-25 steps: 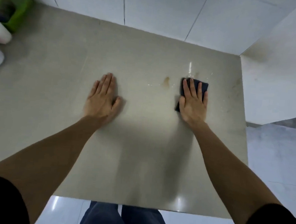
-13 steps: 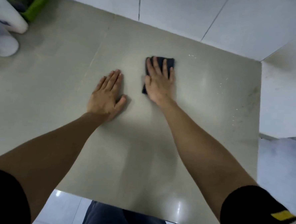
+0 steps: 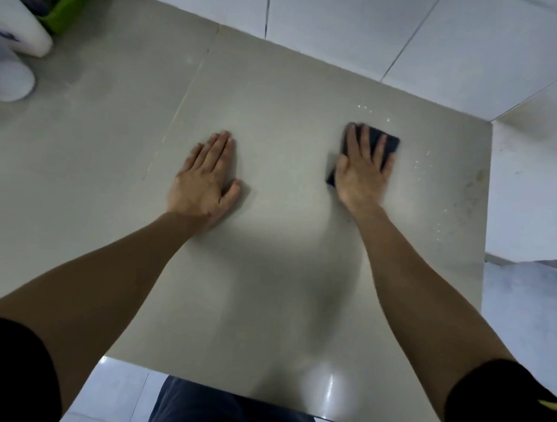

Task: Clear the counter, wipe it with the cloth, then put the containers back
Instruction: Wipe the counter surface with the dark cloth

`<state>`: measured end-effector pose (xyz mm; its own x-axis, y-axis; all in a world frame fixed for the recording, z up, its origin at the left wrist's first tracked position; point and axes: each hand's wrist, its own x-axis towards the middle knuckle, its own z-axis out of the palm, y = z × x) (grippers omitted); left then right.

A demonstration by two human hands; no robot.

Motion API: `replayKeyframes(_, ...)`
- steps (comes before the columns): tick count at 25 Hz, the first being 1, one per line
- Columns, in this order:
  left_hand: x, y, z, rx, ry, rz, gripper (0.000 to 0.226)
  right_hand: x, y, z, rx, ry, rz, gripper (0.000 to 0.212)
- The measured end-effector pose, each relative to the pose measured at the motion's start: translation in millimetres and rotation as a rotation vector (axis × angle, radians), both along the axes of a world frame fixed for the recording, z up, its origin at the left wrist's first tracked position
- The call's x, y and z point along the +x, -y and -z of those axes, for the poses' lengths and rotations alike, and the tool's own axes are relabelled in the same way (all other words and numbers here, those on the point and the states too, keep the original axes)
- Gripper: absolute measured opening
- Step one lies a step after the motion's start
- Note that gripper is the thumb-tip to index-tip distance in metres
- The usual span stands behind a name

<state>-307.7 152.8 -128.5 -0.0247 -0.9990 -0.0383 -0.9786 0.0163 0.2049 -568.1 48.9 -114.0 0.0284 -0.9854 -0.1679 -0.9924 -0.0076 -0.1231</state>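
The cloth (image 3: 379, 144), dark and folded flat, lies on the right half of the worktop (image 3: 266, 275), toward the back and short of the right edge. The right hand (image 3: 362, 173) lies on top of it, palm down, fingers straight and slightly spread, pressing it to the surface; the cloth shows beyond the fingertips and at the thumb side of the hand. The left hand (image 3: 205, 180) rests flat on the bare worktop near the middle, well apart from the cloth, fingers straight and close together, thumb out to the side, holding nothing. Small water drops (image 3: 419, 160) glint on the surface just right of the cloth and further along toward the right edge. At the far left, on the same surface, stand two white containers (image 3: 17, 31) beside a green container (image 3: 68, 5), all partly cut off by the picture edge. A white tiled wall (image 3: 347, 19) runs along the back of the worktop.
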Motion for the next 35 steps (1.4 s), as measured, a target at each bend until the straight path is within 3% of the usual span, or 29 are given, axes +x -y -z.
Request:
replayKeyframes(4,-0.6,0.0,-0.8,-0.006,-0.001,0.008,0.074,92.0,-24.7,0.5,-0.012,0.017,-0.282,0.063)
replayKeyframes(8,1.8,0.1,-2.4,0.003,0.018,0.034,0.074,60.8,-103.2,-0.7,-0.026,0.022,-0.508,0.066)
replayKeyframes(13,7.0,18.7,-4.4,0.006,-0.014,0.025,0.073,-43.8,-81.4,0.5,-0.024,-0.108,-0.262,0.066)
replayKeyframes(16,17.3,47.5,-3.6,0.014,0.003,-0.034,0.073,-66.1,-30.1,2.4,-0.027,-0.074,-0.070,0.063)
replayKeyframes(20,20.1,57.1,5.2,-0.008,0.018,-0.067,0.073,-61.4,52.8,6.3,-0.039,-0.007,0.112,0.059)
replayKeyframes(25,19.9,56.8,6.0,-0.030,0.035,-0.060,0.073,1.5,122.9,2.4,-0.034,0.069,0.265,0.060)
replayKeyframes(30,20.0,55.7,6.2,-0.041,0.025,-0.053,0.073,58.2,125.3,2.9,-0.023,0.106,0.161,0.062)
replayKeyframes(35,18.5,54.1,4.4,-0.043,0.027,-0.056,0.073,122.1,110.4,-2.5,-0.020,0.115,-0.202,0.060)
